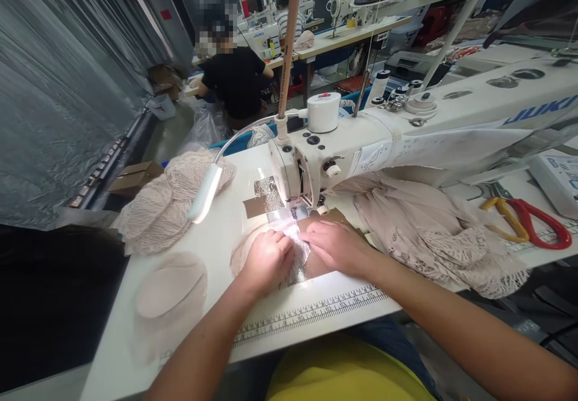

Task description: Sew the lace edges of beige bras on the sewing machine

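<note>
A pale pink lace fabric piece [289, 227] lies under the head of a white sewing machine [311, 166], lit by the lamp. My left hand [270, 258] is closed with curled fingers on its left part. From the right, my right hand [336, 245] presses its fingers together at the fabric's edge, close to the presser foot. The needle tip and stitches are too small to make out. Beneath both hands is the machine bed, with brown tape [316, 262] around it. A beige fabric cup [169, 286] lies left of my left forearm.
Stacked lace pieces [167, 202] stand at the back left, beside a bent lamp [206, 193]. Beige lace fabric [406, 226] and scissors with red and yellow handles [539, 223] lie right. A printed ruler [311, 313] follows the front edge. Another person [235, 79] sits beyond.
</note>
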Action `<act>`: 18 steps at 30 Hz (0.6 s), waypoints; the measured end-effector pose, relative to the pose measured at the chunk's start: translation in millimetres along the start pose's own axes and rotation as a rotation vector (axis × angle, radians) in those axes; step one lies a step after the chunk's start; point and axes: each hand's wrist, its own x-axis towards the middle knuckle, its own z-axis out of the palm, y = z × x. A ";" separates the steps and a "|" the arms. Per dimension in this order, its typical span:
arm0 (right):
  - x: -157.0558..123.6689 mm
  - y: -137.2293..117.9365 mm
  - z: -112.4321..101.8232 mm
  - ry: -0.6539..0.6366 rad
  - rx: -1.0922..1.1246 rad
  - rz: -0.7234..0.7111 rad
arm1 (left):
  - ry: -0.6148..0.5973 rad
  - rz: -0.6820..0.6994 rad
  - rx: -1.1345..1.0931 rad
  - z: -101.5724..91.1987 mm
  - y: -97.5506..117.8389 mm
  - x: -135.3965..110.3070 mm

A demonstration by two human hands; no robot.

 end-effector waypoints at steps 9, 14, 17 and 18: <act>-0.1 -2.3 -4.7 -0.163 -0.173 -0.045 | 0.008 -0.199 -0.323 -6.9 -15.5 -7.3; -6.5 -9.2 -6.4 -0.195 -0.198 -0.020 | -0.032 -0.127 -0.372 -12.8 -17.9 -8.6; -17.3 -12.6 -1.8 -0.178 -0.217 -0.054 | -0.042 0.011 -0.334 -12.7 -15.4 -9.9; -21.6 -13.0 0.5 -0.161 -0.219 -0.065 | -0.038 0.057 -0.313 -11.8 -14.3 -10.4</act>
